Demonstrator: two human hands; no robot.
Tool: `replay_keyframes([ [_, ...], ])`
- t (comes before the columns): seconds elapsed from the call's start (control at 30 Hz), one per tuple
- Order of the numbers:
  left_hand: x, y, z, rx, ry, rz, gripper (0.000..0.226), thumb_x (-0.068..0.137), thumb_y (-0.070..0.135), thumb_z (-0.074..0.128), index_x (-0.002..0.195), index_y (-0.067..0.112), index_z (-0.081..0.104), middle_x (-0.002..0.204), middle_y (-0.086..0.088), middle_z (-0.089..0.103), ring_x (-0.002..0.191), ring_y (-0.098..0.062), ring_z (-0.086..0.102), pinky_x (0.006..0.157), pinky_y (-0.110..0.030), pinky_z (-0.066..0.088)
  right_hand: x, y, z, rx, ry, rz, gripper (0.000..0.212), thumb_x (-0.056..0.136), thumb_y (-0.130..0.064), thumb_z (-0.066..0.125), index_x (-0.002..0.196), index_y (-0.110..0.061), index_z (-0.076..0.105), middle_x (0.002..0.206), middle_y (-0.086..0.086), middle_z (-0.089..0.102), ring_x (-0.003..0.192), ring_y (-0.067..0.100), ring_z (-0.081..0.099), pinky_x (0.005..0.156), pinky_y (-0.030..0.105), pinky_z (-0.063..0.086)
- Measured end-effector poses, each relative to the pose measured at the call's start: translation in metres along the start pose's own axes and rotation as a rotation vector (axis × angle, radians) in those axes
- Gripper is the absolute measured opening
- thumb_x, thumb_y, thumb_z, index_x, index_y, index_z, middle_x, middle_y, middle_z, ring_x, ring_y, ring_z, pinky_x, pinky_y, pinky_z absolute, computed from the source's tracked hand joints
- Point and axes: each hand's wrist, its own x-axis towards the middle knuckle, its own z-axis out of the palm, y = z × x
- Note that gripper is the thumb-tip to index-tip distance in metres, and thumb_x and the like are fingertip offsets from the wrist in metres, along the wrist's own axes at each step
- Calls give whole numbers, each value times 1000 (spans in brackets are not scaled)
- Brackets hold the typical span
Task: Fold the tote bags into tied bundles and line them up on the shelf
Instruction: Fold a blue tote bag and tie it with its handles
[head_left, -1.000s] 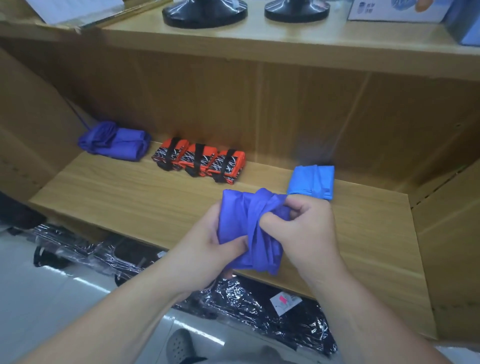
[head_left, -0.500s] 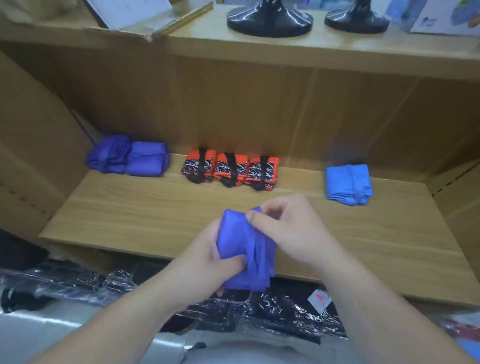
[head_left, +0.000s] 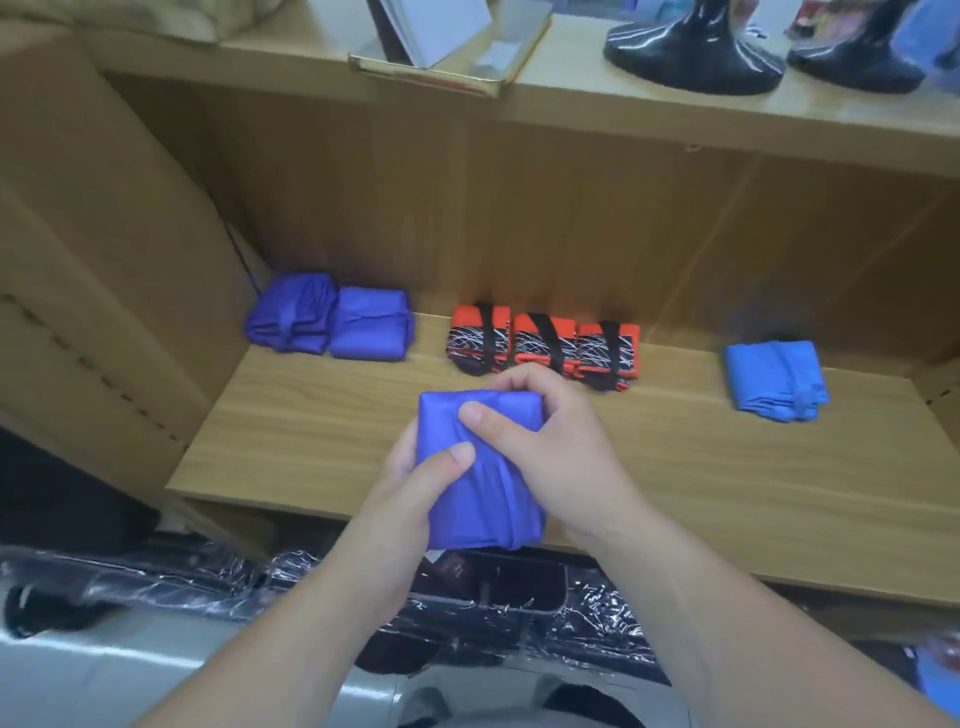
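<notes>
A folded purple tote bag bundle (head_left: 483, 499) is held over the front part of the wooden shelf (head_left: 311, 415). My left hand (head_left: 421, 483) grips its left side with the thumb pressed on top. My right hand (head_left: 545, 441) curls over its upper right corner, thumb on the fabric. At the back of the shelf lie two purple bundles (head_left: 332, 327) on the left, three orange-and-black patterned bundles (head_left: 545, 348) in a row at the middle, and one light blue bundle (head_left: 774, 379) on the right.
A cardboard box (head_left: 104, 260) leans at the shelf's left end. The upper shelf carries two glossy black stands (head_left: 696, 52) and a gold-edged tray with papers (head_left: 447, 57). Below the shelf lie dark items in shiny plastic wrap (head_left: 493, 597).
The loose purple fabric has been drawn into a compact flat bundle. Both hands shifted their hold, the right now curled over the top corner. The camera view tilted and moved closer.
</notes>
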Motion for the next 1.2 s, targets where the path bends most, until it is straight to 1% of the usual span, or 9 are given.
replay_keyframes([
  [0.1,6,-1,-12,1,51,9,59,72,34,78,128,27,60,123,-9,71,113,-28,69,94,-47,56,11,3,11,-10,2,-24,21,84,-25,81,92,-13,65,81,8,67,71,10,58,68,30,51],
  [0.23,22,0,-24,55,180,39,48,76,16,73,123,17,64,114,-12,74,106,-31,71,90,-47,58,29,18,14,54,-2,39,10,92,-33,72,96,-27,66,87,-7,64,77,5,60,69,21,48],
  [0.33,35,3,-39,64,301,62,46,75,13,71,120,13,64,111,-14,75,103,-32,72,90,-47,57,40,33,16,36,-156,95,31,88,-29,75,113,-38,59,104,5,67,89,23,70,78,38,59],
  [0.53,53,13,-81,213,451,-45,42,69,16,69,110,13,66,100,-10,76,93,-28,72,83,-41,57,70,68,46,-64,-302,89,58,71,-46,76,120,-55,46,97,7,69,87,33,70,81,53,58],
  [0.67,61,16,-116,292,604,-48,50,69,30,77,114,13,66,105,-6,77,101,-27,72,96,-51,55,95,81,72,-171,-409,-58,61,84,-26,77,119,-64,44,126,-7,54,79,16,72,83,32,59],
  [0.8,58,19,-145,612,708,-4,30,84,33,80,108,35,61,107,2,71,96,-12,69,98,-45,53,106,88,95,-351,-544,-174,82,74,-28,82,146,-38,45,136,-10,39,88,8,67,91,30,55],
  [0.93,55,25,-173,1066,719,113,62,90,39,72,145,20,51,125,-2,49,106,-8,52,101,-25,42,113,97,116,-449,-505,-262,78,70,-47,76,143,-30,54,127,-11,43,105,1,56,96,31,52],
  [1.1,44,14,-195,1515,552,468,35,91,36,58,113,14,75,115,-8,62,98,-31,58,84,-43,53,122,98,140,-485,-399,-248,73,71,-40,81,139,-29,59,125,-7,48,113,8,56,102,33,49],
  [1.2,42,10,-209,1589,471,510,36,93,32,55,115,11,74,117,-11,66,99,-34,61,83,-44,56,123,98,155,-546,-301,-267,71,69,-49,75,136,-32,61,124,-8,53,116,14,56,104,33,48],
])
